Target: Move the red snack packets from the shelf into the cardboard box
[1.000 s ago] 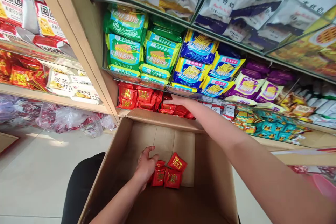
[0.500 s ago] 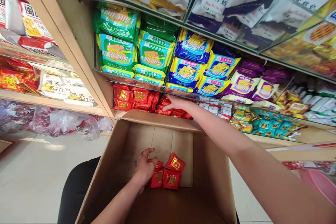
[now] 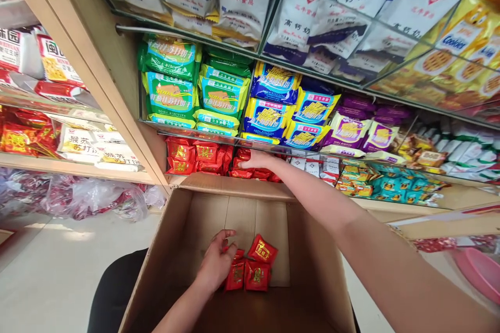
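Note:
Inside an open cardboard box (image 3: 312, 250) is my left hand (image 3: 215, 260), its fingers apart and curved beside a small pile of red packets with gold print (image 3: 258, 274). The hand overlaps the pile's left edge; whether it touches them I cannot tell. My right arm stretches across the box's right side to the lowest shelf. There my right hand (image 3: 258, 160) reaches in among more red packets (image 3: 239, 173). Its thumb shows against them, but the other fingers are mostly hidden, so its grip is unclear.
Green soda biscuit packs (image 3: 170, 96), blue and yellow packs (image 3: 269, 117) and purple packs (image 3: 347, 129) fill the shelf above. Small teal packets (image 3: 394, 187) lie low on the right. Plastic bags (image 3: 94, 192) sit on the floor at left, a pink basin (image 3: 478, 273) at right.
The camera view has shifted slightly, so the upper shelf shows more. My right hand stays among the shelf's red packets, and my left hand remains beside the pile in the box.

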Demonstrator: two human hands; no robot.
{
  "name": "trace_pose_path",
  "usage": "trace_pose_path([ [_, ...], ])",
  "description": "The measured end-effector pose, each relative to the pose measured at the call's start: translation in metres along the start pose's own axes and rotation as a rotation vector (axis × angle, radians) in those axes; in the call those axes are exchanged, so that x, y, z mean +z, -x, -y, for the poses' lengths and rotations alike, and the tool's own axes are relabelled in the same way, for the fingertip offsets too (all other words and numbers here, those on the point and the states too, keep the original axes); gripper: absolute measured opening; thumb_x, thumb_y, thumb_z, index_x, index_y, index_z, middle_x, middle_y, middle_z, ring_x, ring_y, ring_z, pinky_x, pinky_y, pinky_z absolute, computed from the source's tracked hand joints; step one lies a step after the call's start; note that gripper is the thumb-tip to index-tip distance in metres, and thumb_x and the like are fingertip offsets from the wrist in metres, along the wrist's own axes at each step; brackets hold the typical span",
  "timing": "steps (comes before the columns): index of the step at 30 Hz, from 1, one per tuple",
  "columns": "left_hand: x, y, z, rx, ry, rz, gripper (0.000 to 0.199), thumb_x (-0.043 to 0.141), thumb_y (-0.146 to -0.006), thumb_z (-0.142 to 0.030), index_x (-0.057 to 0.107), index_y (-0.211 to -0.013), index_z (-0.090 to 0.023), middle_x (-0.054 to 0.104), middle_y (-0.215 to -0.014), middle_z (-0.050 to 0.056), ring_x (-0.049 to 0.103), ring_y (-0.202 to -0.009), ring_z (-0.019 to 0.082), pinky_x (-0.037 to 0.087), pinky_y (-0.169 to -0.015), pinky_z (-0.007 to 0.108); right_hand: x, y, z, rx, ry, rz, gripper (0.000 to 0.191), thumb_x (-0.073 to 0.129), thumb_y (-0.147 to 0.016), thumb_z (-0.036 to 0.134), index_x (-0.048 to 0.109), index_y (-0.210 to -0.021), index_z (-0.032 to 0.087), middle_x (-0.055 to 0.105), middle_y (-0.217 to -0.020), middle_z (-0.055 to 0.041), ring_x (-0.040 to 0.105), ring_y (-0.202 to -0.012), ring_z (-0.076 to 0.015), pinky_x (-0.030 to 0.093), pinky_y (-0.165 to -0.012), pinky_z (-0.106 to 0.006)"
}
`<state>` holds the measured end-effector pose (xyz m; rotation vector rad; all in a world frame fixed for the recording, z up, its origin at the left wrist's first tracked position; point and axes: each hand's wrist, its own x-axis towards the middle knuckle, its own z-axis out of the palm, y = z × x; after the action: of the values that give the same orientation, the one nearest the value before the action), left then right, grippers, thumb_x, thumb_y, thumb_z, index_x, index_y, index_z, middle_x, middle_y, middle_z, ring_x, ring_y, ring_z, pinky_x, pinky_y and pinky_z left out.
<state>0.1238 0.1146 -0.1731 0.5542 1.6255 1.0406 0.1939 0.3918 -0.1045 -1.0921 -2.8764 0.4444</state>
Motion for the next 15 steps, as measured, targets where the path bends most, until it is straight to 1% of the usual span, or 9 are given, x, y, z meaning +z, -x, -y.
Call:
trace_pose_path([
  [2,-0.001,0.001,-0.002,0.032,-0.019,0.023,0.018,0.061,-0.074,-0.01,0.06,-0.092,-0.014,0.063,-0.093,0.003,0.057,-0.094,0.018,0.041,-0.09,0.042,-0.001,0.011,0.004,0.028,0.02,-0.043,0.044,0.058,-0.071,0.05,0.06,-0.103,0.02,0.066,-0.103,-0.0066,0.061,-0.092,-0.0269,0.047,-0.082,-0.036],
  [3,-0.002,0.001,-0.003,0.046,-0.029,0.036,0.019,0.06,-0.074,-0.011,0.06,-0.093,-0.014,0.063,-0.09,0.002,0.057,-0.092,0.018,0.041,-0.089,0.041,-0.001,0.018,0.006,0.043,0.03,-0.071,0.048,0.057,-0.071,0.051,0.058,-0.106,0.018,0.065,-0.106,-0.0087,0.061,-0.093,-0.0282,0.047,-0.081,-0.037],
  [5,-0.003,0.002,-0.005,0.069,-0.024,0.051,0.019,0.058,-0.076,-0.014,0.059,-0.095,-0.014,0.062,-0.085,0.001,0.058,-0.085,0.016,0.042,-0.086,0.039,-0.002,0.034,0.009,0.058,0.048,-0.131,0.063,0.058,-0.07,0.052,0.049,-0.12,0.015,0.059,-0.116,-0.0136,0.058,-0.101,-0.0309,0.046,-0.084,-0.04],
  [7,-0.004,0.002,-0.006,0.09,-0.01,0.062,0.019,0.057,-0.077,-0.018,0.058,-0.096,-0.014,0.061,-0.081,0.001,0.058,-0.079,0.015,0.044,-0.082,0.038,-0.003,0.05,0.009,-0.012,0.089,-0.183,0.076,0.061,-0.068,0.049,0.038,-0.131,0.014,0.053,-0.124,-0.0155,0.054,-0.108,-0.031,0.045,-0.088,-0.04],
  [8,-0.004,0.001,-0.006,0.101,-0.003,0.064,0.019,0.057,-0.077,-0.02,0.058,-0.095,-0.014,0.061,-0.081,0.001,0.058,-0.077,0.015,0.044,-0.081,0.037,-0.005,0.057,0.009,-0.077,0.125,-0.203,0.077,0.062,-0.068,0.046,0.035,-0.133,0.015,0.052,-0.126,-0.015,0.053,-0.11,-0.0302,0.044,-0.09,-0.04],
  [9,-0.004,0.001,-0.005,0.112,0.003,0.063,0.018,0.058,-0.076,-0.021,0.058,-0.093,-0.014,0.061,-0.083,0.001,0.057,-0.076,0.014,0.044,-0.081,0.038,-0.006,0.064,0.008,-0.145,0.17,-0.222,0.074,0.062,-0.069,0.043,0.036,-0.133,0.015,0.052,-0.127,-0.0145,0.053,-0.111,-0.0297,0.044,-0.09,-0.04],
  [11,-0.004,-0.001,-0.004,0.134,0.018,0.065,0.017,0.06,-0.075,-0.023,0.059,-0.09,-0.014,0.062,-0.085,0.002,0.057,-0.079,0.015,0.043,-0.084,0.039,-0.009,0.075,0.006,-0.25,0.254,-0.261,0.068,0.062,-0.069,0.039,0.041,-0.129,0.015,0.051,-0.127,-0.0148,0.053,-0.111,-0.0298,0.044,-0.09,-0.041],
  [13,-0.004,-0.002,-0.002,0.149,0.043,0.076,0.017,0.062,-0.073,-0.024,0.059,-0.087,-0.014,0.064,-0.087,0.002,0.058,-0.085,0.016,0.041,-0.088,0.04,-0.011,0.086,0.005,-0.251,0.271,-0.311,0.065,0.062,-0.069,0.04,0.044,-0.126,0.014,0.052,-0.126,-0.0154,0.054,-0.11,-0.0301,0.045,-0.09,-0.042],
  [15,-0.004,-0.004,0.0,0.156,0.072,0.094,0.018,0.062,-0.073,-0.025,0.059,-0.087,-0.014,0.065,-0.086,0.002,0.059,-0.088,0.017,0.041,-0.09,0.041,-0.011,0.096,0.005,-0.187,0.22,-0.386,0.066,0.063,-0.067,0.042,0.045,-0.124,0.014,0.056,-0.121,-0.0151,0.056,-0.106,-0.0297,0.047,-0.088,-0.042],
])
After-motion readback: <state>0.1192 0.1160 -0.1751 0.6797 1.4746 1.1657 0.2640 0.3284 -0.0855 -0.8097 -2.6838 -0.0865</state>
